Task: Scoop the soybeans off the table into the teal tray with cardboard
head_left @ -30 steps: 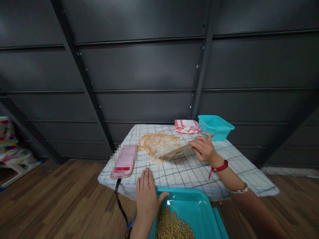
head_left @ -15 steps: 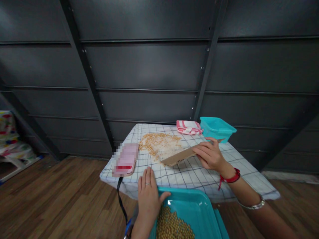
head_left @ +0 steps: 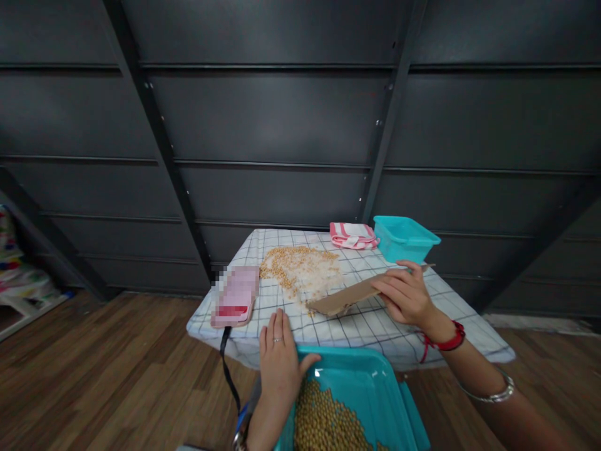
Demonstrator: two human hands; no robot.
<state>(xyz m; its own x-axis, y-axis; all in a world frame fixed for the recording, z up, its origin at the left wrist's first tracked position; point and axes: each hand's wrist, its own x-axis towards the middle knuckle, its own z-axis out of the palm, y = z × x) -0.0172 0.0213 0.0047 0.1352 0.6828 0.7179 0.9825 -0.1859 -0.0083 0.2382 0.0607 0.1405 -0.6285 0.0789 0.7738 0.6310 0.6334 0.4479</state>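
Note:
My right hand (head_left: 407, 295) grips a long strip of cardboard (head_left: 347, 297) by its far right part. The strip slants over the checked cloth, its left end low beside scattered yellow beans (head_left: 282, 266) and a pale powdery patch (head_left: 317, 272). Fingers stretched out, my left hand (head_left: 280, 363) lies over the left rim of a teal tray (head_left: 366, 376), its fingertips reaching the cloth edge. Inside the tray is a heap of greenish-yellow beans (head_left: 326, 419), partly cut off by the lower frame edge.
A white checked tablecloth (head_left: 375, 341) covers the table. A pink phone-like item (head_left: 240, 291), partly pixelated, lies at left with a black strap (head_left: 226, 366). At the back right are a folded pink-striped towel (head_left: 353, 235) and a teal basin (head_left: 406, 241). A dark panelled wall (head_left: 277, 131) stands behind.
My right hand has shifted slightly right with the cardboard, whose left end has also moved a little right. My left hand stays on the tray rim. The view has tilted slightly.

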